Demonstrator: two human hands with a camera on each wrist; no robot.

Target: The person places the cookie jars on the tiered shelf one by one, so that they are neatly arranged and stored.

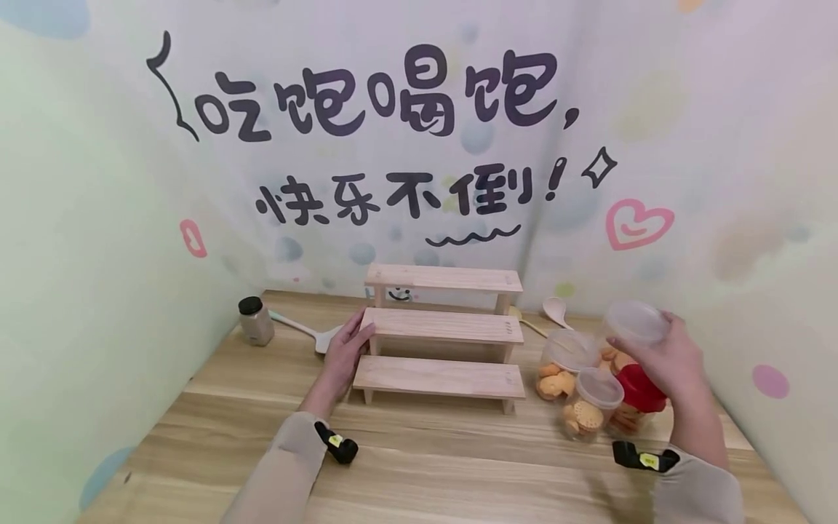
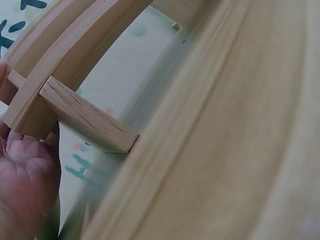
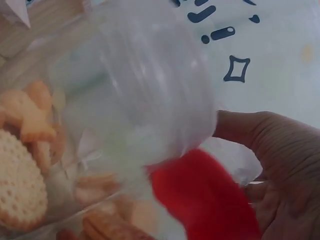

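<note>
Pale printed wall (image 1: 707, 160) at back, large dark Chinese lettering (image 1: 393, 94) across it, pink heart (image 1: 638, 224) toward right. Far left on table (image 1: 419, 473): small dark-capped jar (image 1: 256, 322), upright; beside it, white-headed spatula (image 1: 325, 340), lying down, partly behind left hand (image 1: 343, 356). Left hand bent round left end of middle board on three-step wooden rack (image 1: 441, 324); fingertips partly hidden by board in left wrist view. Rack upright, mid-table, near back wall. Right of it, toward back: yellowish utensil (image 1: 532, 322) and white spoon (image 1: 554, 311), both partly behind jars. Then biscuit jars, bunched close together: clear-lidded jar (image 1: 569, 351) nearest rack, smaller clear-lidded jar (image 1: 599, 389) in front, red-lidded jar (image 1: 640, 389) further right. Right hand (image 1: 674, 360) curled round upper part of tall clear jar (image 1: 635, 322) at back of bunch, thumb on near side, some fingers hidden. Can't tell if lifted off table. Progress, as judged: early. Rack already standing, one jar in grip; all four jars off rack, to its right, three not in hand. Surface: light wood-grain, streaks running roughly sideways. Room: corner-like booth, greenish-white side wall (image 1: 78, 255) at left, pastel blobs all round, even light.
</note>
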